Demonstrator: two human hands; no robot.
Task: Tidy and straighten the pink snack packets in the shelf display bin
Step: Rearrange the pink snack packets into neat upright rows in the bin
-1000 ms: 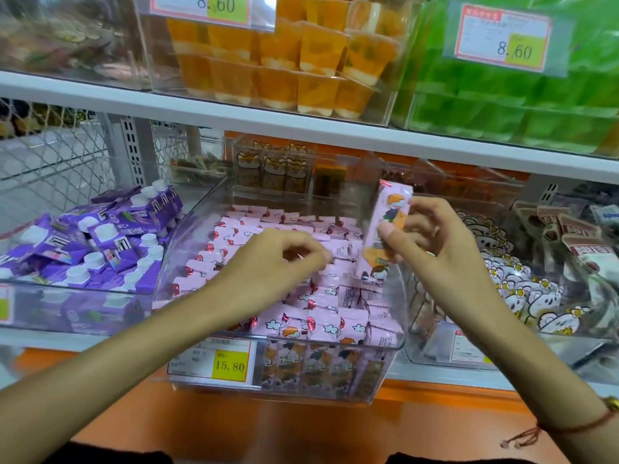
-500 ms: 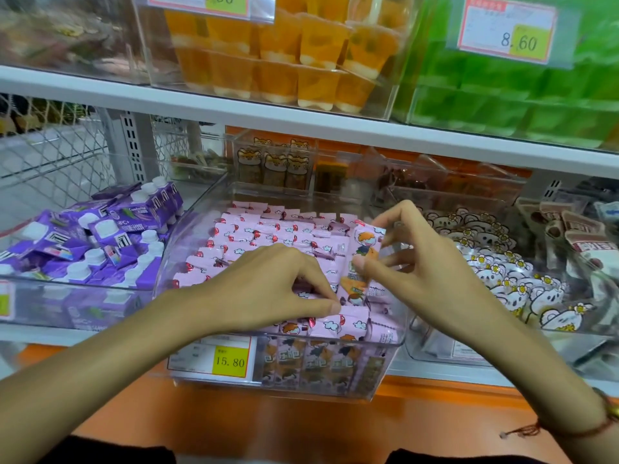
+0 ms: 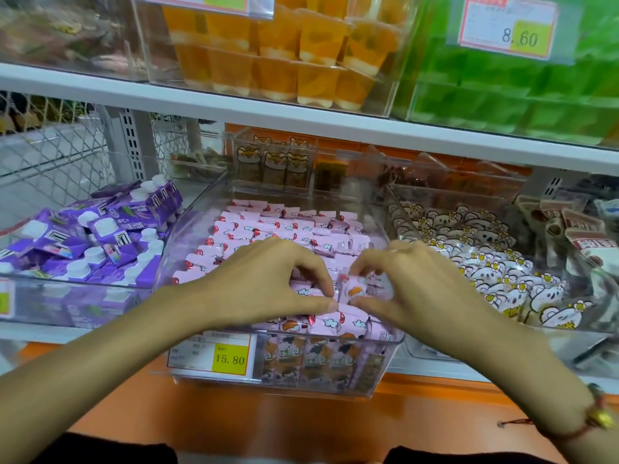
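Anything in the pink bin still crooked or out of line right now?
Yes. One pink packet stands on end between the left hand and right hand, near the clear bin's front right, while its neighbours lie flat in rows. Nothing looks spilled or torn.

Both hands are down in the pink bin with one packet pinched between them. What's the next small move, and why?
Probably press the pinched packet down flat into the front row and let go: it sits tilted above its neighbours, held by the right hand, while the left hand holds the adjacent packets in place.
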